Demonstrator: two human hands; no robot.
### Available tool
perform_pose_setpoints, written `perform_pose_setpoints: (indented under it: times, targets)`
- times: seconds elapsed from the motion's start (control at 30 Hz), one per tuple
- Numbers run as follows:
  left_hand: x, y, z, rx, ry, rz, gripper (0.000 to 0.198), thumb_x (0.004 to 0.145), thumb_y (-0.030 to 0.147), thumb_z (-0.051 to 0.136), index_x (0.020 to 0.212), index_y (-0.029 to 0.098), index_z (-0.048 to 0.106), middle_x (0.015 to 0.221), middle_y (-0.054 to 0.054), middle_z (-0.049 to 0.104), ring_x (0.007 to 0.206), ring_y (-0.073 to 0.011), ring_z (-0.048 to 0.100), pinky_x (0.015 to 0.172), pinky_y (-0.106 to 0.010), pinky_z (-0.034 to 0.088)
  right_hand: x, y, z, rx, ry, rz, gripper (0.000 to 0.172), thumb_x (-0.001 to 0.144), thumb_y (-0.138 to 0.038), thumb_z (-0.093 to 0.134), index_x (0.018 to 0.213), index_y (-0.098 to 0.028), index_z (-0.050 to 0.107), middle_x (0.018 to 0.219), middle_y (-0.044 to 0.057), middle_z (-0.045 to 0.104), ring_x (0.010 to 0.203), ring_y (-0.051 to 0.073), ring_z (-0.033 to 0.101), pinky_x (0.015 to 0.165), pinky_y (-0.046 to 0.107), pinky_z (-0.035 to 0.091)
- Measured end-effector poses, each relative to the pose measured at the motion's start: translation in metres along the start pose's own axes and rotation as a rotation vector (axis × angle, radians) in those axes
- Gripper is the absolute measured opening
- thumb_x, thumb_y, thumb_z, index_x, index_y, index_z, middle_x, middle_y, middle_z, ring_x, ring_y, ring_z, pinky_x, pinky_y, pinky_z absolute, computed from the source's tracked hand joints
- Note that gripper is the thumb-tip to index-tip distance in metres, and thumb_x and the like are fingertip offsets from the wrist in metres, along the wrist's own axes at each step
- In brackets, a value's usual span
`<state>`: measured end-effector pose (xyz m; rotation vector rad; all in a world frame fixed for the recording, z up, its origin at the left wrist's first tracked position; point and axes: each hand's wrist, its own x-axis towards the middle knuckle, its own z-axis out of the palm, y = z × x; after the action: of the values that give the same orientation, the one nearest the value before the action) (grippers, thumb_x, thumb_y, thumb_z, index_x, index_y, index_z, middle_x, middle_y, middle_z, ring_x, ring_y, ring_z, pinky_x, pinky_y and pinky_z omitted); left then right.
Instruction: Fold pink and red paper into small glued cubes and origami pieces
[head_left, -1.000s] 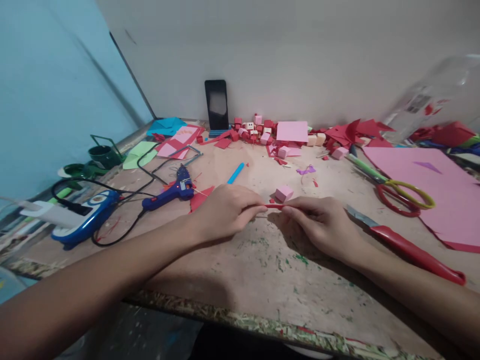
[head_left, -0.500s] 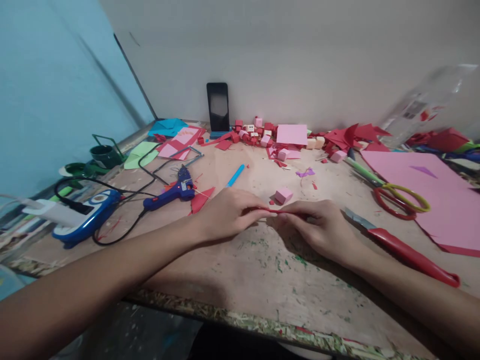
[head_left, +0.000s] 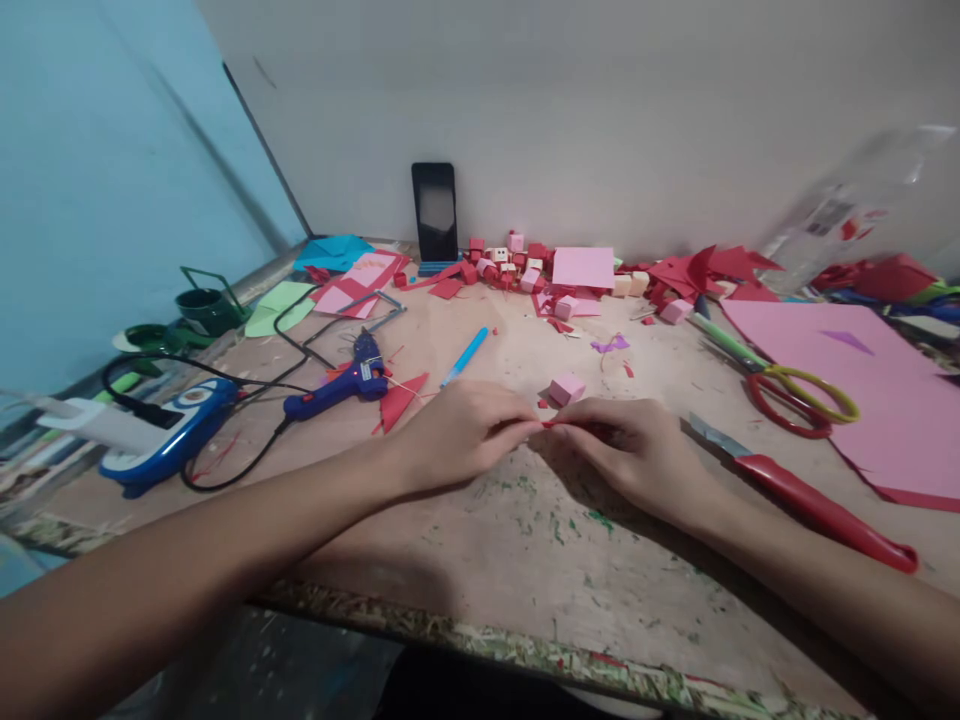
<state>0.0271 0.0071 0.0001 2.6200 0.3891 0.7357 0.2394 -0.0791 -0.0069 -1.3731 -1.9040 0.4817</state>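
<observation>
My left hand (head_left: 457,432) and my right hand (head_left: 630,450) rest on the worn wooden table (head_left: 525,540), fingertips meeting in the middle. Both pinch a small red paper piece (head_left: 559,423), which shows only as a thin red sliver between the fingers. A small pink cube (head_left: 567,388) lies just beyond the fingertips. Both hands are closed in a pinch.
A blue glue gun (head_left: 341,382) with a black cord lies at left, beside a blue and white power strip (head_left: 161,432). A red-handled knife (head_left: 806,497) and red and yellow scissors (head_left: 787,392) lie at right by a pink sheet (head_left: 862,390). A black phone (head_left: 434,212) stands against the wall among red and pink scraps.
My fingertips have moved closer together on the red piece, so less of it shows. The view has shifted slightly.
</observation>
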Motion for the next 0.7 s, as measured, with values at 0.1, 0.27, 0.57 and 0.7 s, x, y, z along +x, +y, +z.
perform_pose_setpoints:
  times: [0.1,0.27,0.57,0.7]
  targets:
    - [0.0001,-0.0011,0.0008,0.022,-0.014,0.035,0.015,0.1,0.015,0.061,0.098,0.013,0.076,0.094,-0.005,0.079,0.085,-0.017,0.072,0.078,-0.026,0.051,-0.0023,0.0011,0.0017,-0.046,0.011,-0.074,0.024,0.099,-0.027,0.058,0.091,-0.018,0.079,0.082,0.004,0.08,0.066,0.014,0.069,0.06,0.023,0.053]
    - [0.0006,-0.0006,0.0017,0.054,-0.017,0.046,0.016,0.102,0.017,0.06,0.1,0.013,0.076,0.096,-0.006,0.08,0.089,-0.0186,0.073,0.08,-0.028,0.052,-0.0039,0.0028,0.0035,-0.059,0.058,-0.085,0.023,0.099,-0.026,0.059,0.091,-0.017,0.078,0.082,0.005,0.08,0.066,0.015,0.07,0.06,0.023,0.052]
    - [0.0004,0.0045,0.0009,0.034,-0.037,0.018,0.02,0.101,0.02,0.058,0.097,0.014,0.076,0.09,-0.006,0.078,0.082,-0.0177,0.071,0.076,-0.027,0.05,-0.0041,-0.0029,0.0021,-0.062,0.027,-0.047,0.021,0.095,-0.021,0.058,0.086,-0.017,0.077,0.077,0.004,0.078,0.062,0.014,0.067,0.057,0.023,0.05]
    - [0.0001,0.0064,0.0016,0.012,-0.022,0.01,0.021,0.101,0.02,0.056,0.094,0.015,0.075,0.087,-0.006,0.077,0.082,-0.0178,0.069,0.077,-0.028,0.049,-0.0035,-0.0029,0.0017,-0.055,0.029,-0.041,0.019,0.093,-0.018,0.058,0.088,-0.018,0.077,0.077,0.003,0.078,0.064,0.015,0.068,0.058,0.023,0.05]
